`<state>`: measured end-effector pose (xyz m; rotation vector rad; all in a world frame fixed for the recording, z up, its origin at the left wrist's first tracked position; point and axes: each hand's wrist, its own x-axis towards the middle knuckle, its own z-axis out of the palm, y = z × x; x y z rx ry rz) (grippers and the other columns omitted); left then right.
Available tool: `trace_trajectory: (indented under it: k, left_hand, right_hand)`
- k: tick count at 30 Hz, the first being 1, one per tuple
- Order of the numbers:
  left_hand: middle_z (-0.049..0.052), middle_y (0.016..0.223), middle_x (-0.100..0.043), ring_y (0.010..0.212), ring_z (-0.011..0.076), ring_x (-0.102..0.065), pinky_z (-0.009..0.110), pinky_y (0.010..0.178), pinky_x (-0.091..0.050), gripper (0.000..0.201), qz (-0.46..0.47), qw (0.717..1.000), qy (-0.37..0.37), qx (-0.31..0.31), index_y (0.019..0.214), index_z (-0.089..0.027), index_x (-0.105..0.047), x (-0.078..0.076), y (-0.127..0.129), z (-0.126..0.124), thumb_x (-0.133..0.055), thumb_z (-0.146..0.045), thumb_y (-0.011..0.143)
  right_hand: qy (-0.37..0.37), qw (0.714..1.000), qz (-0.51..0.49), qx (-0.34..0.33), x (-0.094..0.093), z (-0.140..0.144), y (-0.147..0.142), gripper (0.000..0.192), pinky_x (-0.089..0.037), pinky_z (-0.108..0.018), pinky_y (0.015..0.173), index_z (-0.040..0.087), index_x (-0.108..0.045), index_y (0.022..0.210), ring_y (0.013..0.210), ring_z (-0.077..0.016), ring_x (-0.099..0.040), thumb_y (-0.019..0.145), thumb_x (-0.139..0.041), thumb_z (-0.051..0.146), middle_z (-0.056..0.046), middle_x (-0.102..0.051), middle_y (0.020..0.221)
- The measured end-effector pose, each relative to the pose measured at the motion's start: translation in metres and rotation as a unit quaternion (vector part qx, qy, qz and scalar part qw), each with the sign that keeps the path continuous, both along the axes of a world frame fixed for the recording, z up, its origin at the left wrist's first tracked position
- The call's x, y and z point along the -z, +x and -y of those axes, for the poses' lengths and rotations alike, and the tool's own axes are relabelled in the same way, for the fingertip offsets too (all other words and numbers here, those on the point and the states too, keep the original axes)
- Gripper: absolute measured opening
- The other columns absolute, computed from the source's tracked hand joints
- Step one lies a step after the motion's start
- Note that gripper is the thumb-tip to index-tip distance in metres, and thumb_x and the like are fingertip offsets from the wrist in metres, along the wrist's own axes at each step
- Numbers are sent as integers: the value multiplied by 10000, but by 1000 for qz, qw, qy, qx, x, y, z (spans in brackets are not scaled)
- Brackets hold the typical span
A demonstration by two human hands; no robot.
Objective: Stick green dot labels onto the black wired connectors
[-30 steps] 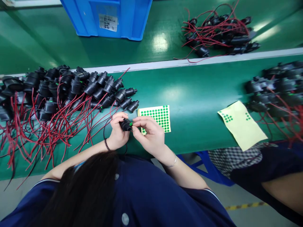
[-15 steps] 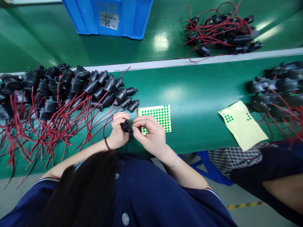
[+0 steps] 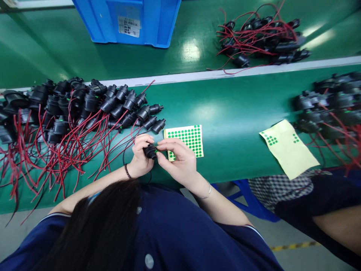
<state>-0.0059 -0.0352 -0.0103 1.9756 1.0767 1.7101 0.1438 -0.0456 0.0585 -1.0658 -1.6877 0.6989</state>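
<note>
My left hand (image 3: 141, 156) is closed around a small black stepped cylindrical housing (image 3: 150, 151), holding it tilted just above the bench's near edge. At the housing's right end, the thumb and forefinger of my right hand (image 3: 180, 160) are pinched together on a green dot sticker (image 3: 156, 150). The fingertips partly hide that sticker. Partly beneath my right hand lies a pale yellow sheet (image 3: 199, 153) with rows of green dots. A dark cord hangs by my left hand.
Many black housings (image 3: 91, 101) with red wires (image 3: 81, 145) are heaped at left. A blue bin (image 3: 152, 26) and another wired pile (image 3: 265, 41) stand beyond the white strip (image 3: 180, 77). At right are a second yellow sheet (image 3: 293, 154), more housings (image 3: 332, 101) and a person's arm (image 3: 341, 229).
Both hands stay at nearly the same place with the housing. My right fingertips have shifted very slightly left against its end. The view has moved a little.
</note>
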Motion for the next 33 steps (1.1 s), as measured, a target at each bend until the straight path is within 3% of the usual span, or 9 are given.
trace_trajectory:
  k: [9,17,26,33]
  left_hand:
    - [15,976,-591,927,199,-627,406,795,-554,240,-14,1000,8,-8,1064,-283,-435,-1,0,-1,-607,-282,897]
    - [24,995,-590,966,189,-610,393,830,-537,176,-63,998,-3,18,1061,-273,-452,-3,-3,0,-561,-248,925]
    - [33,1031,-569,973,186,-609,389,828,-555,285,-17,999,-37,18,1132,-281,-409,1,-2,-1,-589,-250,913]
    - [30,1007,-579,957,192,-618,394,817,-555,263,-20,1000,-18,15,1095,-272,-431,2,-1,-1,-594,-230,892]
  right_hand:
    - [-52,999,6,-11,-6,-2,3,95,-600,-353,771,220,-687,801,831,-182,-709,830,-661,133,-48,-738,879]
    - [-99,993,15,-61,-10,-8,13,128,-599,-317,754,211,-676,725,811,-162,-713,814,-681,119,-39,-740,868]
    - [-173,980,-54,-77,-6,-9,15,80,-611,-292,674,216,-758,836,854,-168,-732,852,-687,182,-56,-770,937]
    - [-111,992,-4,-58,-9,-8,13,104,-626,-318,740,219,-736,795,829,-166,-732,834,-683,139,-45,-765,893]
